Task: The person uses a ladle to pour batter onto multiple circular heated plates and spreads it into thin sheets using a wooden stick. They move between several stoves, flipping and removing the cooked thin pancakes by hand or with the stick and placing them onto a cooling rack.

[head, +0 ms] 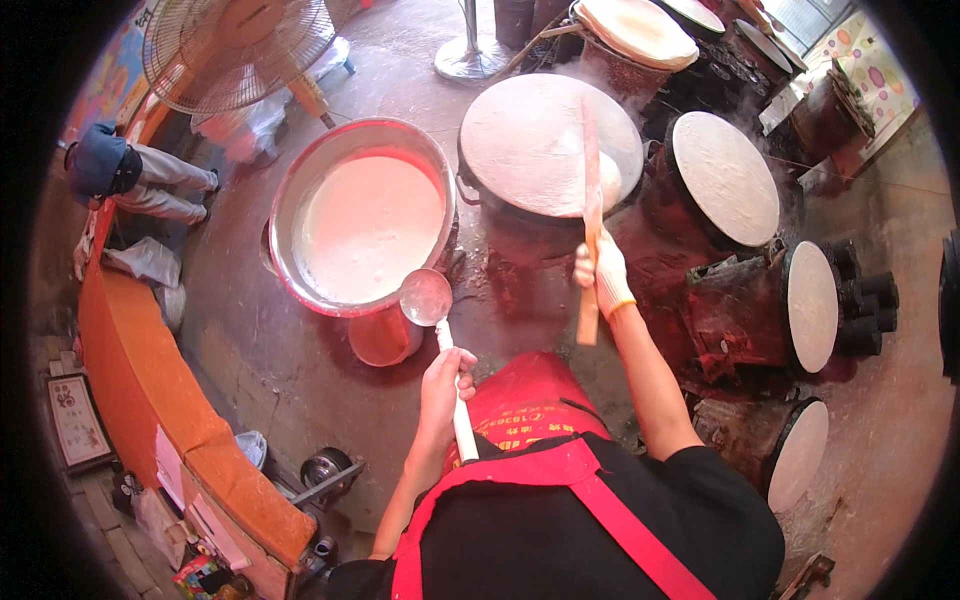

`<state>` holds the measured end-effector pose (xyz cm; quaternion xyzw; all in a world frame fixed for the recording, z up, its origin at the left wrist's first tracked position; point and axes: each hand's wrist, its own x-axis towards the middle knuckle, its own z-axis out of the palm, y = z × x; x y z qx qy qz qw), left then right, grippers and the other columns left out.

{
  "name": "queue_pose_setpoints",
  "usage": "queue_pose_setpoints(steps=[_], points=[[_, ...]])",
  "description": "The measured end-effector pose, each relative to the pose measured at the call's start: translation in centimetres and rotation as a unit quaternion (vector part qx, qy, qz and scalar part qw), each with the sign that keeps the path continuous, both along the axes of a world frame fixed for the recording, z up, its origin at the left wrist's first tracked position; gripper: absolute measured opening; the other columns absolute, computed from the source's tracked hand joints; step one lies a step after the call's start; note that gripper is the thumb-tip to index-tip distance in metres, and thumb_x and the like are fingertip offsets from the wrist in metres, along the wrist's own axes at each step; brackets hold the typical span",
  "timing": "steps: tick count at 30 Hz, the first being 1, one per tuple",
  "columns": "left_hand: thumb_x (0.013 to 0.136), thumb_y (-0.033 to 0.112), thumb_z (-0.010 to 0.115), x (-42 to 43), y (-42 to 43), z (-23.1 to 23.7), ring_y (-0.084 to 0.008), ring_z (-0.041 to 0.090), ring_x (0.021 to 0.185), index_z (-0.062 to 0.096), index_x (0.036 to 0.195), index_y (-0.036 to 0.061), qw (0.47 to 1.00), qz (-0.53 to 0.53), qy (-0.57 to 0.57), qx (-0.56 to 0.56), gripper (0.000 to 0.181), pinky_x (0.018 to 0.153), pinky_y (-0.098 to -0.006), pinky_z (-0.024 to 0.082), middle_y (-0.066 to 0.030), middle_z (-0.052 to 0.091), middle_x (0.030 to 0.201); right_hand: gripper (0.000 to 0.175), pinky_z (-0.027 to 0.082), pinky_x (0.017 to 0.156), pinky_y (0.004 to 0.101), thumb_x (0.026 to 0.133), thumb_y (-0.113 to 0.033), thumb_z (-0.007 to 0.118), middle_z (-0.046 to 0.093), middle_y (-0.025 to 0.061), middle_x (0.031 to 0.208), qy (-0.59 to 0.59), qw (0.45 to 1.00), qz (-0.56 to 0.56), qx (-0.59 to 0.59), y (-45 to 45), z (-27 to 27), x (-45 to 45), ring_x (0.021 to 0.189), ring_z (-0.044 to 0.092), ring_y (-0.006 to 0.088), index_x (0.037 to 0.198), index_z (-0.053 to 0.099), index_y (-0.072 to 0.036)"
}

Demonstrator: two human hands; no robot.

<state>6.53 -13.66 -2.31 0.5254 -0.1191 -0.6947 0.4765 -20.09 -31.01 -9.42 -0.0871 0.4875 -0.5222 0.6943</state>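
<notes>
My left hand [442, 382] is bare and closed around the white handle of a round ladle [426, 297]. The ladle's bowl hangs at the near rim of a large metal pot [282, 217] of pale batter [375, 225]. In a white knitted glove, my right hand [606, 271] grips a long flat wooden spreader [592, 165]. Its far part extends over a big round griddle [480, 191] covered with a thin whitish layer of batter [525, 142]. A thicker whitish patch lies beside the wood on the griddle's right side.
More round griddle stoves [726, 178] with pale tops curve down the right side. Stacked flatbreads [637, 30] lie at the back. A red bucket [384, 339] stands below the pot. A pedestal fan [240, 52], a person [135, 172] and an orange counter [157, 367] are to the left.
</notes>
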Motion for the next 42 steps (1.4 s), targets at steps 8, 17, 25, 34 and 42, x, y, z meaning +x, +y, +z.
queue_pose_setpoints(steps=[8,17,25,34,42], points=[[0.099,0.022,0.045,-4.6,-2.7,0.8,-0.0039,0.039,0.057,0.055,0.090,0.0017,1.000,-0.007,-0.006,-0.014,0.025,0.045,-0.0173,0.034,-0.0002,0.044,0.077,0.019,0.022,0.033,0.0197,0.097,-0.035,0.046,0.038,-0.0082,0.055,0.066,0.959,0.274,0.039,1.9,1.6,-3.0,0.038,0.028,0.0035,0.110,0.057,-0.025],[0.100,0.021,0.044,-10.2,-5.4,0.5,-0.0034,0.037,0.056,0.056,0.092,0.0014,1.000,0.001,0.001,-0.012,0.024,0.045,-0.0168,0.033,0.0004,0.044,0.080,0.031,0.024,0.033,0.0208,0.096,-0.035,0.047,0.044,-0.0034,0.060,0.049,0.943,0.331,-0.002,-1.6,2.5,-8.6,0.039,0.031,0.0050,0.123,0.052,-0.020],[0.100,0.023,0.044,-13.1,-5.2,0.3,-0.0031,0.038,0.057,0.057,0.100,-0.0002,0.999,0.015,-0.028,-0.031,0.026,0.045,-0.0164,0.033,0.0006,0.043,0.080,0.029,0.022,0.034,0.0183,0.096,-0.037,0.046,0.041,-0.0082,0.059,0.160,0.936,0.310,-0.037,-7.0,2.3,-20.2,0.039,0.030,0.0024,0.121,0.055,-0.024],[0.102,0.039,0.034,-12.7,-6.9,4.1,-0.0072,0.041,0.052,0.010,0.148,0.0219,0.991,0.084,-0.101,-0.022,0.055,0.041,-0.0203,0.036,-0.0037,0.046,0.076,0.036,0.046,0.063,0.0259,0.094,-0.027,0.051,0.064,0.0050,0.083,0.419,0.815,0.282,-0.284,-10.9,0.6,-12.6,0.064,0.053,0.0123,0.125,0.059,-0.010],[0.098,0.022,0.049,-10.8,-9.7,3.4,-0.0074,0.042,0.055,0.048,0.105,0.0011,0.997,0.035,-0.050,-0.040,0.022,0.044,-0.0177,0.036,-0.0006,0.044,0.073,0.036,0.040,0.062,0.0243,0.092,-0.022,0.057,0.058,0.0023,0.083,0.445,0.843,0.034,-0.301,-7.1,-3.9,-6.2,0.071,0.051,0.0097,0.126,0.059,-0.011]])
